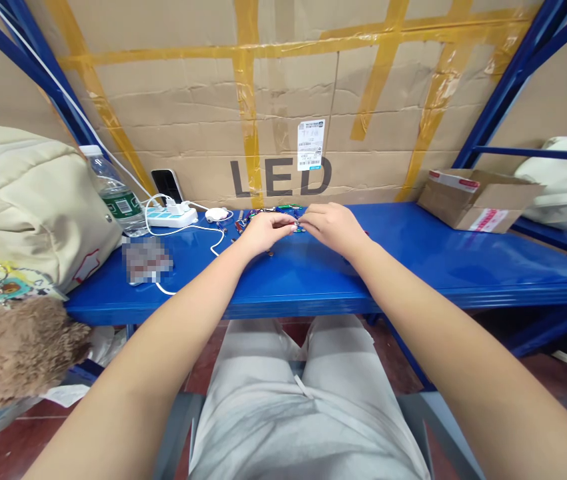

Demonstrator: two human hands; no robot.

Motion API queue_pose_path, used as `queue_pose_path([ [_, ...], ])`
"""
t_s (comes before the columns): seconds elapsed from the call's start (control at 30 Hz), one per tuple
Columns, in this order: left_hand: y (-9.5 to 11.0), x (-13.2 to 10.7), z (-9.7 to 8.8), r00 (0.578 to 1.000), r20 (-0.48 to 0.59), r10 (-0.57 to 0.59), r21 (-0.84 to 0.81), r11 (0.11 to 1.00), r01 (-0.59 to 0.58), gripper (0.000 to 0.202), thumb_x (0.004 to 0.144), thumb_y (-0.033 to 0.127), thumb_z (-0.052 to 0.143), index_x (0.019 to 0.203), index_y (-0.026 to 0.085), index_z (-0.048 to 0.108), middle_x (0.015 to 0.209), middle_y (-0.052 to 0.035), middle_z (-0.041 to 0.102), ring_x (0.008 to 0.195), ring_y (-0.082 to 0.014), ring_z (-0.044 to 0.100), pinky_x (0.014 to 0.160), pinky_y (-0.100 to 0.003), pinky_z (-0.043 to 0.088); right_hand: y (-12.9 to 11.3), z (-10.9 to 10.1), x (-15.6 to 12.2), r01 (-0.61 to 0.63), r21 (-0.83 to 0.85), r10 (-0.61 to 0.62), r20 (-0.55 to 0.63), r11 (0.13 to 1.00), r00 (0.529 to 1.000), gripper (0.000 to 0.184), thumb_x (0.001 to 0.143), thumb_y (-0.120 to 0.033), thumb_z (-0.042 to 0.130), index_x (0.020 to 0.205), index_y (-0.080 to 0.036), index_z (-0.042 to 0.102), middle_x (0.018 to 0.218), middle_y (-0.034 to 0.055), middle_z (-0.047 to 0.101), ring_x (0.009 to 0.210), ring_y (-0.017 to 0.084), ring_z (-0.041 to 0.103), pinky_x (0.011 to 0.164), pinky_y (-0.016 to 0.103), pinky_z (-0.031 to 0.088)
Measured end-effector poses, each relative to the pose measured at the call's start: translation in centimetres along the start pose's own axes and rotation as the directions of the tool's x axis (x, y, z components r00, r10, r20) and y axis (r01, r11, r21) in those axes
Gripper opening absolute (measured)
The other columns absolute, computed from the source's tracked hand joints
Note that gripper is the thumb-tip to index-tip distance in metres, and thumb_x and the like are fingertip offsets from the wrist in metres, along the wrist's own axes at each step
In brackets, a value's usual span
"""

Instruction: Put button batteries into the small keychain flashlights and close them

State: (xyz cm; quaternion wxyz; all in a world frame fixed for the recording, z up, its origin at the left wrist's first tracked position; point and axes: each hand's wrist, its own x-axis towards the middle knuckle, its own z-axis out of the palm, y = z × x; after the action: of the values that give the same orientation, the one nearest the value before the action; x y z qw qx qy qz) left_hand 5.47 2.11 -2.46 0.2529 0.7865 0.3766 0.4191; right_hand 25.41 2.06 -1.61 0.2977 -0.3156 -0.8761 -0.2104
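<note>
Over the blue table [403, 257], my left hand [267, 233] and my right hand [333, 227] meet at their fingertips. Both are closed in a pinch, and whatever lies between the fingers is too small to make out. Just behind them is a loose group of small coloured pieces [287, 207], some green, blue and dark red. My hands cover part of that group. A small brown piece [270, 253] shows beneath my left hand.
To the left are a cream bag [28, 193], a water bottle [119, 193], a white power strip [171, 215] with cables and a phone [167, 185]. An opened cardboard box [478, 200] stands at right. Taped cardboard [198, 100] walls off the back.
</note>
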Motion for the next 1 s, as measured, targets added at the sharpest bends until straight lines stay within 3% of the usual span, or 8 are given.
queue_pose_path([
  [0.13, -0.2, 0.0, 0.0, 0.984, -0.005, 0.179, 0.246, 0.954, -0.172, 0.015, 0.081, 0.022, 0.067, 0.094, 0.019, 0.074, 0.093, -0.0036, 0.075, 0.087, -0.0175, 0.067, 0.082, -0.03, 0.051, 0.2, 0.3, -0.2, -0.034, 0.142, 0.031, 0.023, 0.989, 0.999, 0.025, 0.091, -0.022, 0.048, 0.084, -0.016, 0.071, 0.086, 0.0083, 0.068, 0.079, 0.019, 0.061, 0.067, 0.03, 0.04],
  [0.27, -0.4, 0.2, -0.2, 0.923, 0.08, 0.376, 0.472, 0.801, -0.367, 0.014, 0.082, 0.017, 0.066, 0.094, 0.02, 0.074, 0.093, -0.0041, 0.075, 0.089, -0.0184, 0.068, 0.083, -0.03, 0.051, 0.4, 0.7, -0.2, -0.103, 0.352, 0.083, 0.072, 0.931, 0.994, 0.018, 0.084, -0.02, 0.055, 0.074, -0.016, 0.069, 0.075, 0.0059, 0.066, 0.071, 0.017, 0.059, 0.067, 0.029, 0.041],
  [0.4, -0.2, 0.2, -0.5, 0.868, 0.163, 0.469, 0.573, 0.671, -0.471, 0.015, 0.086, 0.018, 0.062, 0.098, 0.019, 0.072, 0.1, -0.0063, 0.075, 0.094, -0.0187, 0.068, 0.083, -0.03, 0.05, 0.4, 0.6, -0.3, -0.382, 0.619, 0.296, 0.243, 0.686, 0.924, 0.016, 0.078, -0.031, 0.062, 0.073, -0.016, 0.066, 0.065, 0.0021, 0.064, 0.06, 0.014, 0.057, 0.059, 0.027, 0.042],
  [0.47, 0.0, 0.1, -0.6, 0.855, 0.184, 0.484, 0.604, 0.631, -0.487, 0.015, 0.089, 0.021, 0.06, 0.099, 0.02, 0.072, 0.102, -0.0065, 0.074, 0.096, -0.0197, 0.068, 0.082, -0.031, 0.049, 0.4, 0.4, -0.4, -0.474, 0.673, 0.325, 0.346, 0.567, 0.88, 0.02, 0.076, -0.036, 0.064, 0.073, -0.016, 0.066, 0.061, 0.0002, 0.061, 0.057, 0.013, 0.055, 0.057, 0.027, 0.042],
  [0.6, 0.3, 0.0, -0.7, 0.86, 0.18, 0.477, 0.559, 0.67, -0.489, 0.016, 0.089, 0.021, 0.06, 0.099, 0.018, 0.072, 0.102, -0.0073, 0.074, 0.095, -0.0197, 0.067, 0.083, -0.031, 0.048, 0.2, -0.1, -0.4, -0.524, 0.691, 0.324, 0.413, 0.498, 0.851, 0.026, 0.075, -0.041, 0.065, 0.07, -0.016, 0.062, 0.056, -0.0013, 0.056, 0.055, 0.011, 0.052, 0.059, 0.026, 0.041],
  [0.73, 0.3, 0.1, -0.7, 0.939, 0.07, 0.337, 0.414, 0.847, -0.335, 0.016, 0.086, 0.022, 0.061, 0.094, 0.018, 0.073, 0.09, -0.0049, 0.075, 0.084, -0.0174, 0.066, 0.076, -0.028, 0.048, 0.4, 0.5, -0.3, -0.475, 0.687, 0.34, 0.335, 0.549, 0.879, 0.026, 0.078, -0.041, 0.064, 0.08, -0.016, 0.065, 0.065, 0.0011, 0.061, 0.058, 0.013, 0.054, 0.059, 0.027, 0.042],
  [0.83, 0.4, 0.0, -0.8, 0.988, 0.029, 0.155, 0.262, 0.952, -0.157, 0.017, 0.084, 0.023, 0.061, 0.092, 0.016, 0.074, 0.085, -0.0049, 0.074, 0.078, -0.0169, 0.065, 0.071, -0.028, 0.048, 0.8, 1.1, -0.2, -0.34, 0.619, 0.315, 0.155, 0.708, 0.936, 0.024, 0.078, -0.034, 0.065, 0.094, -0.016, 0.067, 0.075, 0.0027, 0.064, 0.06, 0.013, 0.053, 0.06, 0.028, 0.042],
  [1.0, 0.7, -0.2, -0.7, 0.999, 0.051, -0.015, 0.079, 0.997, 0.011, 0.02, 0.08, 0.024, 0.064, 0.095, 0.014, 0.074, 0.089, -0.0063, 0.075, 0.084, -0.0178, 0.068, 0.076, -0.029, 0.051, 1.4, 1.4, -0.2, -0.098, 0.432, 0.12, -0.024, 0.897, 0.992, 0.015, 0.082, -0.022, 0.062, 0.094, -0.018, 0.069, 0.077, 0.0032, 0.063, 0.067, 0.015, 0.054, 0.065, 0.027, 0.042],
])
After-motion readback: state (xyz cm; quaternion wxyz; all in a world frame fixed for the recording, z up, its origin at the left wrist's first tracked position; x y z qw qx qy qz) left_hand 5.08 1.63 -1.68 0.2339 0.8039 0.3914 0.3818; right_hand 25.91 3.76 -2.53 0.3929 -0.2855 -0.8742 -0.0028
